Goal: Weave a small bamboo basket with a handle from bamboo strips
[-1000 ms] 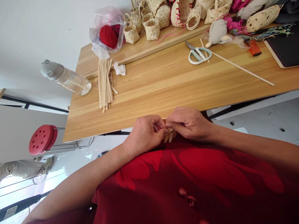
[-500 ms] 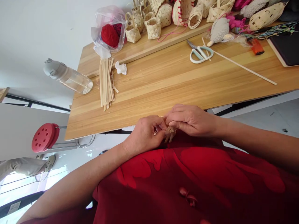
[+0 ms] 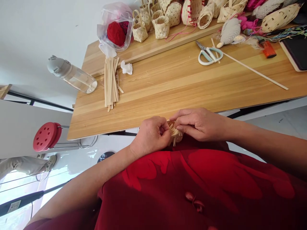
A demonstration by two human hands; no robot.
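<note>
Between my hands, just off the table's front edge, is a small woven piece of pale wood strips (image 3: 176, 134) with loose strip ends poking out. My left hand (image 3: 153, 134) pinches its left side between thumb and curled fingers. From the right, my right hand (image 3: 195, 124) has its thumb and fingertips closed on the piece's upper right side. Much of the weave is hidden behind my fingers. My lap and red patterned clothing lie directly beneath it.
On the wooden table (image 3: 134, 102) lie a bundle of flat strips (image 3: 111, 84), crumpled tissue (image 3: 126, 67), scissors (image 3: 208, 55) and one long thin strip (image 3: 256, 70). A water bottle (image 3: 74, 76) stands left. Small woven baskets (image 3: 161, 27) and bagged red yarn (image 3: 116, 33) line the back shelf. Red stools (image 3: 45, 136) stand left.
My right hand's fingers have shifted slightly on the piece, so more of its strips show between my hands. The whole view has moved a little.
</note>
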